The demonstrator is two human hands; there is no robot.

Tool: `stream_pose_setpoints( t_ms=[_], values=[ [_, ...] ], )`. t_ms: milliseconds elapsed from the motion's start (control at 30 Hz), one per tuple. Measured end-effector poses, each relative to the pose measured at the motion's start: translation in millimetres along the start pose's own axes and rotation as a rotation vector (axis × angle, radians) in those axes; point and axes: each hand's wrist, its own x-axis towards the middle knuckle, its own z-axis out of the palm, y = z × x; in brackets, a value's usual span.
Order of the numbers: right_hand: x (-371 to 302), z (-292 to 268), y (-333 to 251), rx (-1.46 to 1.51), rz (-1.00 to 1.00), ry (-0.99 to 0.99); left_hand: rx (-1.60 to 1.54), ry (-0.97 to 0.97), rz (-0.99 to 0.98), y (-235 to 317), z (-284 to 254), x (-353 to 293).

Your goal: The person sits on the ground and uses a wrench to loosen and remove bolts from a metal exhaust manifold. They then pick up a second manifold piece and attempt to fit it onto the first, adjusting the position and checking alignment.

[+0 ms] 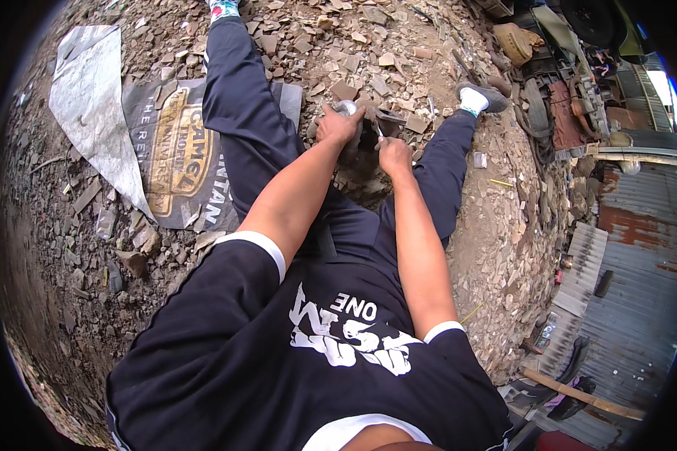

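Your right hand [396, 156], closed around a slim tool [381, 137]; your left hand [338, 126], at a silvery round piece [345, 107], pinching or merely touching, cannot tell; dark object [366, 141], between both grips; work seemingly underway, finished portion indistinguishable, remainder likewise.

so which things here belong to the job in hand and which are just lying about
Seemingly in the job:
pale roundish piece at the left hand
slim tool in the right hand
dark object between the hands

Apparently just lying about:
printed sheet
yellow stick
wooden pole
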Motion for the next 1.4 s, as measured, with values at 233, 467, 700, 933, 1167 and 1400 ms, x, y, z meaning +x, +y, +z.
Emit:
stream_pose_setpoints(
  t_ms=[233, 467, 700, 933, 1167, 1400],
  values=[
    [36, 5, -5, -0.394, 0.039, -0.12, 0.014, -0.021, 0.015, 10, 1, -11],
    [54, -31, -24, -0.565, -0.033, -0.342, 0.01, -0.007, -0.001, 8, -3, -8],
    [10, -39, -63, -0.365, 0.223, -0.141, 0.023, -0.028, -0.012, 2, -5, -2],
    [7, -47, -64, -0.421, 0.188, -0.107, 0.03, -0.039, -0.009, 8, -4, -10],
    [2, 3, -45, -0.157, 0.343, -0.044, 0.01, -0.023, 0.001, 4, -4, -7],
    [14, 32, -2, -0.148, 0.076, 0.021, 0.015, -0.02, -0.002, 3, -2, -9]
  ],
)
